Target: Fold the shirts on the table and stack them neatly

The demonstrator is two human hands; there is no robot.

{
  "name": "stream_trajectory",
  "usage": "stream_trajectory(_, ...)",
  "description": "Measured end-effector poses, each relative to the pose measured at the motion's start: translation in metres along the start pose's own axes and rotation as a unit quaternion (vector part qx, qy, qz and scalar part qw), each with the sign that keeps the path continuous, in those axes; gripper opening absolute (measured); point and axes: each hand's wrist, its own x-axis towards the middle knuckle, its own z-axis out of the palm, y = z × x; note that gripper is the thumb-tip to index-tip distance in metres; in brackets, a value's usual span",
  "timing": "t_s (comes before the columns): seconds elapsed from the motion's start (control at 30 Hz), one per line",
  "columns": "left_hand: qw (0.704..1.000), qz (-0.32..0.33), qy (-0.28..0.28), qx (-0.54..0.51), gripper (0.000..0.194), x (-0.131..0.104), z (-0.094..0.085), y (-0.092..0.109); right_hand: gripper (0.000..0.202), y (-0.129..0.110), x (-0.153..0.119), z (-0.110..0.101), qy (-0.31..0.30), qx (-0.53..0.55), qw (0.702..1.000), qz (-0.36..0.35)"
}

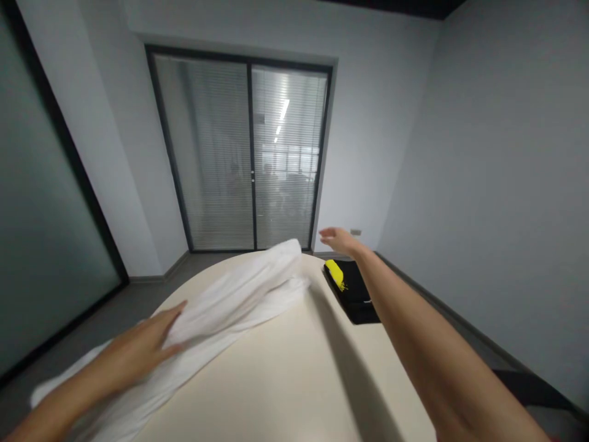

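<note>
A long white cloth lies in loose folds across the left part of the round table, from its near left side toward the far edge. My left hand rests over the cloth, thumb and fingers spread apart. The cloth's far end is raised and slightly blurred. My right hand is stretched forward in the air past the cloth's far end, apart from it, with its fingers extended and nothing visible in them. Just below it, a small yellow bundle with a fringed end lies on a flat black item, partly hidden by my right forearm.
The pale round table fills the lower middle, with my arm's shadow across it. Beyond it stands a glass door with blinds. A frosted glass panel is on the left, and a dark piece of furniture at the lower right.
</note>
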Motion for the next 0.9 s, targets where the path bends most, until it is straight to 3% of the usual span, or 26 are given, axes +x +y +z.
stream_trajectory(0.03,0.998,0.019,-0.065,-0.005,0.08,-0.006,0.02,0.0,0.032,0.024,-0.01,0.007,-0.004,-0.028,0.999,0.04)
stream_trajectory(0.1,0.992,0.025,-0.12,-0.001,0.079,-0.019,0.052,-0.007,0.032,0.069,-0.032,0.017,-0.001,-0.08,0.989,0.127)
stream_trajectory(0.2,0.994,0.034,-0.105,-0.002,0.073,-0.032,0.079,-0.018,0.036,0.122,-0.059,0.031,-0.008,-0.135,0.962,0.236)
stream_trajectory(0.33,0.999,0.039,-0.038,-0.005,0.064,-0.039,0.095,-0.016,0.036,0.154,-0.071,0.045,0.006,-0.168,0.945,0.281)
stream_trajectory(0.53,0.99,0.015,0.138,0.01,0.048,-0.051,0.124,0.001,0.044,0.16,-0.079,0.062,0.052,-0.2,0.929,0.307)
stream_trajectory(0.7,0.984,0.029,0.177,0.0,0.042,-0.056,0.133,-0.005,0.036,0.151,-0.084,0.058,0.078,-0.217,0.933,0.278)
stream_trajectory(0.8,0.984,0.029,0.175,0.006,0.042,-0.054,0.131,-0.006,0.037,0.125,-0.078,0.038,0.088,-0.231,0.945,0.216)
stream_trajectory(0.9,0.984,0.024,0.175,0.005,0.042,-0.054,0.13,-0.004,0.036,0.077,-0.073,0.012,0.083,-0.266,0.954,0.113)
